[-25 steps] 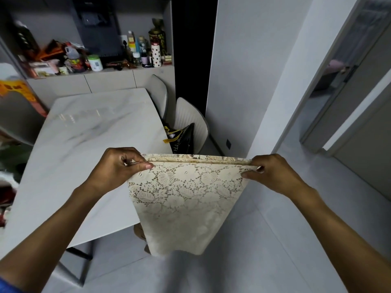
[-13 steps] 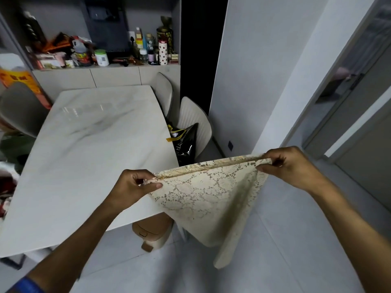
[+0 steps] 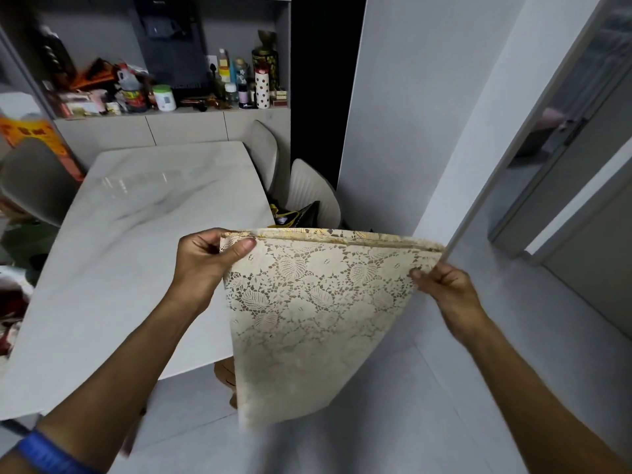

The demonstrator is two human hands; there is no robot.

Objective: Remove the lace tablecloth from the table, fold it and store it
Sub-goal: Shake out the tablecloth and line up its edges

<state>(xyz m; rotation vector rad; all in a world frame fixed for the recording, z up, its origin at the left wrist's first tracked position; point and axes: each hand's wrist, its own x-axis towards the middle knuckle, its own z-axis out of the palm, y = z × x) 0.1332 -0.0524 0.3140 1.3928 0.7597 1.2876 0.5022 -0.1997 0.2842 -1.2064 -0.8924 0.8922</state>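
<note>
Two hands hold the folded lace tablecloth (image 3: 309, 313) up in the air, off the table and just past its near right corner. The left hand (image 3: 205, 258) grips the cloth's top left corner, thumb pressed flat on the front face and fingers curled behind the folded edge. The right hand (image 3: 444, 289) pinches the right side a little below the top right corner, its fingers curled round the cloth's edge. Between them the top edge runs almost level, showing several stacked layers, and the cream lace hangs down in a tapering panel whose lower end is blurred above the grey tiled floor (image 3: 393, 422). A blue band (image 3: 48, 455) shows on the left wrist.

Left of the cloth lies the white marble table (image 3: 136, 234), glossy, with grey veining. Grey chairs stand round it: one at the far left (image 3: 34, 179) and two along the right side (image 3: 307, 189), the nearer of these with a black bag (image 3: 301, 213) on its seat. A brown stool or box (image 3: 224, 371) shows partly behind the hanging lace, under the table's near edge. Beyond the table a low cabinet shelf (image 3: 171, 114) carries crowded bottles, jars and packets, among them a white tube with red dots (image 3: 262, 88). At the right a sliding door (image 3: 561, 131) stands partly open.
</note>
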